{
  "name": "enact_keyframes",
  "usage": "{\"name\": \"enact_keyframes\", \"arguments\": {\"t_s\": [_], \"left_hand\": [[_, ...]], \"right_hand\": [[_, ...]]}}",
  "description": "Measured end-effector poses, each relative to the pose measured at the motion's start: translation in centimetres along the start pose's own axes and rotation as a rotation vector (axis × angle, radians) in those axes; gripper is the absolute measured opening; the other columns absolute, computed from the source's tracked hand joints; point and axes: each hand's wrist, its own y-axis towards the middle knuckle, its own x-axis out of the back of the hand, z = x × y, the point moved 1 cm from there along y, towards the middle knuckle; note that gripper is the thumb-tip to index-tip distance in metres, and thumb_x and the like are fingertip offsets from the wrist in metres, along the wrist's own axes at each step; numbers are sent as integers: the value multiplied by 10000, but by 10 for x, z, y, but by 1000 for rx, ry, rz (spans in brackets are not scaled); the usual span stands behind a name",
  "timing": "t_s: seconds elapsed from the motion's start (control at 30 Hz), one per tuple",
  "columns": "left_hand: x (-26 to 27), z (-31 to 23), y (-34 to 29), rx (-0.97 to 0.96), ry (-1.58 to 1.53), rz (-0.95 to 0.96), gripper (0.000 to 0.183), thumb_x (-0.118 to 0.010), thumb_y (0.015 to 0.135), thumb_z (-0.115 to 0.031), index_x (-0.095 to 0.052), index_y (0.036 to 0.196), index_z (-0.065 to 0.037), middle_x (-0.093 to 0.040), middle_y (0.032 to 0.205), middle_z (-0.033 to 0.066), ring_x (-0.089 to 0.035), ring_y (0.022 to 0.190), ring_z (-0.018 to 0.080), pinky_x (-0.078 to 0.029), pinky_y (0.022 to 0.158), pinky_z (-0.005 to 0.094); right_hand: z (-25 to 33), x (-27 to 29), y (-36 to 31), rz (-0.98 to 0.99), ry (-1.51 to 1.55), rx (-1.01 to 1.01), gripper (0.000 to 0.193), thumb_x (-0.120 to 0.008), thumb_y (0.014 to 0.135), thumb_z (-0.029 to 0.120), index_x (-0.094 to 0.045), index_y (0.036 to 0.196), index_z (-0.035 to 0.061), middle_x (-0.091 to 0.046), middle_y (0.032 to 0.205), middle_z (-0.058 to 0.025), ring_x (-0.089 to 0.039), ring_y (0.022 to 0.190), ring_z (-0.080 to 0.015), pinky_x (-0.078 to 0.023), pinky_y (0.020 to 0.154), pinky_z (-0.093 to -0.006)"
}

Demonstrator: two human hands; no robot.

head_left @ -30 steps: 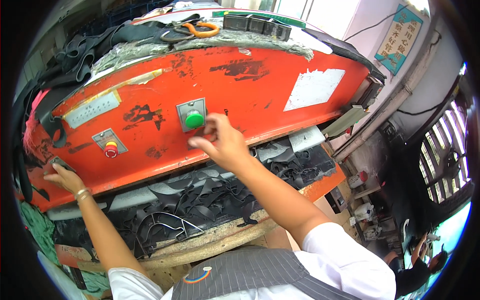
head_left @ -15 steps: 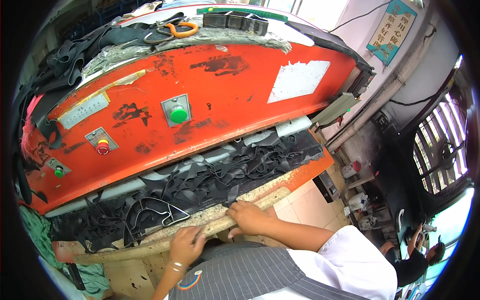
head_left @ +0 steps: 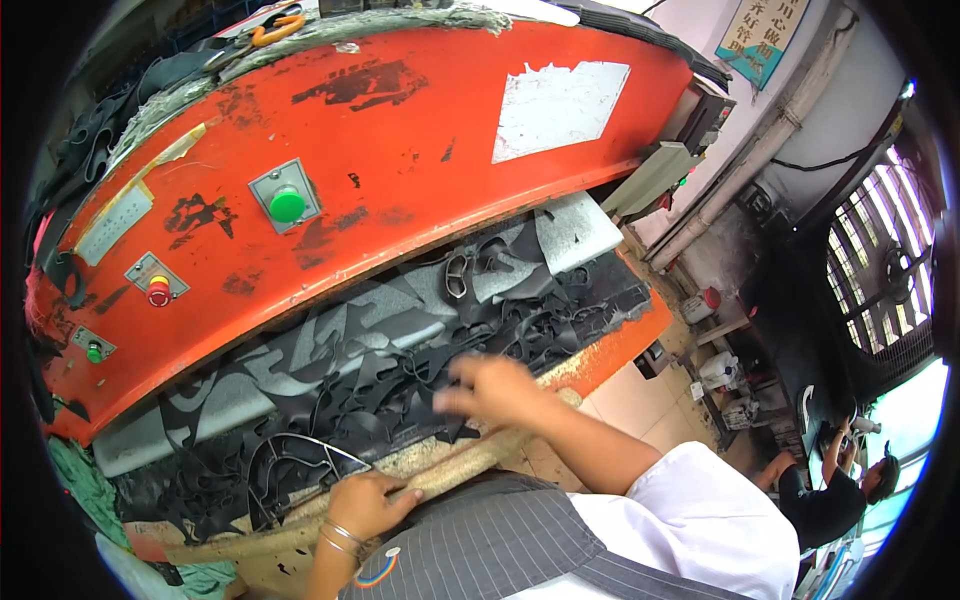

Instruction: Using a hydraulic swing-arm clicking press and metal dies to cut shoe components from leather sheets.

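Observation:
My left hand [head_left: 365, 505] rests on the pale padded rail [head_left: 475, 462] in front of me, thumb out to the right and no object visible in it. Just beyond it, a bent metal strip shape [head_left: 318, 442], like a cutting die, lies on the scraps. My right hand [head_left: 497, 390] is raised above the rail and the heap of black sheet scraps [head_left: 400, 385]; motion blurs its fingers. Farther back, a grey board [head_left: 580, 235] carries more black cut pieces, and a small looped metal die [head_left: 456, 276] stands on it.
A red machine beam [head_left: 400, 150] spans the far side, with a green button [head_left: 287, 205] and a red knob [head_left: 159, 291]. Orange-handled scissors [head_left: 278, 30] lie on top. A grey box [head_left: 650, 178] juts from the beam's right end. Another person [head_left: 825, 510] is at the far right.
My right hand has lifted off the rail and moved over the scraps. The left has stayed at the rail. More of the grey board and its cut pieces shows, and the view has shifted.

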Motion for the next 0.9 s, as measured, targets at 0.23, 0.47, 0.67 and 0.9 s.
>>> {"name": "enact_keyframes", "arguments": {"t_s": [0.23, 0.47, 0.67, 0.9], "left_hand": [[33, -48, 206, -443, -232, -497, 345, -554, 892, -214, -604, 1201, -69, -603, 1206, 167, -561, 1129, 342, -446, 953, 413], [-7, -25, 259, -216, 162, -352, 415, -496, 935, -330, -551, 1327, -205, -410, 1462, 130, -298, 1391, 347, -190, 1128, 532], [-21, -41, 236, -272, 325, -335, 426, -452, 950, -414, -506, 1362, -319, -358, 1505, 86, -246, 1417, 352, -150, 1137, 561], [-18, -37, 233, -293, 335, -434, 410, -507, 920, -399, -565, 1305, -272, -401, 1473, 85, -317, 1377, 353, -210, 1113, 567]], "right_hand": [[-41, 20, 107, -314, -172, -314, 805, -580, 861, 513, -310, 1339, -74, -584, 1115, -319, -620, 987, -451, -515, 822, -487], [-46, 26, 82, -211, -6, -259, 799, -560, 846, 333, -216, 1412, -113, -569, 1162, -341, -607, 999, -469, -482, 880, -487], [-110, 66, 67, -405, 347, -173, 614, -622, 842, 238, -395, 1329, -59, -632, 1099, -268, -637, 1035, -355, -475, 894, -368], [-39, 63, 129, -361, -3, 238, 433, -659, 789, 131, -547, 1172, -38, -615, 1008, -273, -560, 977, -426, -459, 874, -449]]}}
